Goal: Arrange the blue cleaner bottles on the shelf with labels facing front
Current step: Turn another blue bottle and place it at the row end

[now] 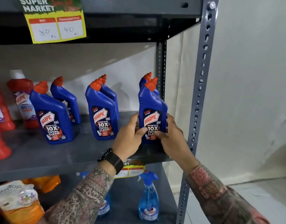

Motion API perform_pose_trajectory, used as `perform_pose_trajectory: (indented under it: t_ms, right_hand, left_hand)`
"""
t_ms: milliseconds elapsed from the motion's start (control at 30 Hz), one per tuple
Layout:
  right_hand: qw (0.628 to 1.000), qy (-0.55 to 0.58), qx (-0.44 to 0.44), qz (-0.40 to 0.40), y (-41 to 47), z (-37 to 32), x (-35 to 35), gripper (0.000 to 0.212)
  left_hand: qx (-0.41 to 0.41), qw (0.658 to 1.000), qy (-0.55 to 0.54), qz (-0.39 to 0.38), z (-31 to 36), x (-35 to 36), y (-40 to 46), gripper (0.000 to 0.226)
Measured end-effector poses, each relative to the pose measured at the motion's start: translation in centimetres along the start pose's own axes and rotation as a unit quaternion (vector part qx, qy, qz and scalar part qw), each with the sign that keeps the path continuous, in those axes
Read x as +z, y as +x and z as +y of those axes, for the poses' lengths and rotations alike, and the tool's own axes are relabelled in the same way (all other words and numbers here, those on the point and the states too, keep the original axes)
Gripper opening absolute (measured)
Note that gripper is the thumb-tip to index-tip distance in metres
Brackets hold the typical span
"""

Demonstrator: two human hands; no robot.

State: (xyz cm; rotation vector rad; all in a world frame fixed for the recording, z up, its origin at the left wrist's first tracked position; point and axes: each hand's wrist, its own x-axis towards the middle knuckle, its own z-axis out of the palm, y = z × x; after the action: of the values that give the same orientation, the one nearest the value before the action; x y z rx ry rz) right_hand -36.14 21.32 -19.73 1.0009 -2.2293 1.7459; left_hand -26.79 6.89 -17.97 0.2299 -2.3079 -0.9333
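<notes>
A: Which bottle are the hands working on?

B: The rightmost blue cleaner bottle (152, 110) at the front. It is standing upright on the grey shelf (61, 152), near the right end, label facing front. The left hand (129, 135) is wrapping its lower left side and the right hand (173, 135) is wrapping its lower right side, both thumbs pressing on the label. Each grip is closing snugly around the bottle.

A: Where are the others sitting?

B: Another blue bottle (144, 81) is standing directly behind it, mostly hidden. A middle front bottle (101, 110) is showing its label forward, with one (109, 92) behind it. Farther left, a front bottle (51, 113) is leaning slightly in the wide view, another (66, 97) behind. Red bottles (3, 113) are crowding the left end.

A: Anything below?

B: A blue spray bottle (148, 199) is standing on the lower shelf.
</notes>
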Motion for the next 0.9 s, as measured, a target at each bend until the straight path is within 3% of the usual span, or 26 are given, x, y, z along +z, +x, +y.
perform_pose_trajectory:
  t_ms: [200,900]
  right_hand:
    - [0.999,-0.004,0.041,0.009,-3.9,3.7,-2.2,0.068]
    - [0.999,-0.037,0.021,0.017,-4.7,4.1,-1.1,0.068]
  left_hand:
    - [-0.056,0.995,-0.053,-0.064,-0.5,4.3,-3.3,0.057]
    - [-0.074,0.992,-0.092,-0.04,-1.5,4.6,-4.2,0.063]
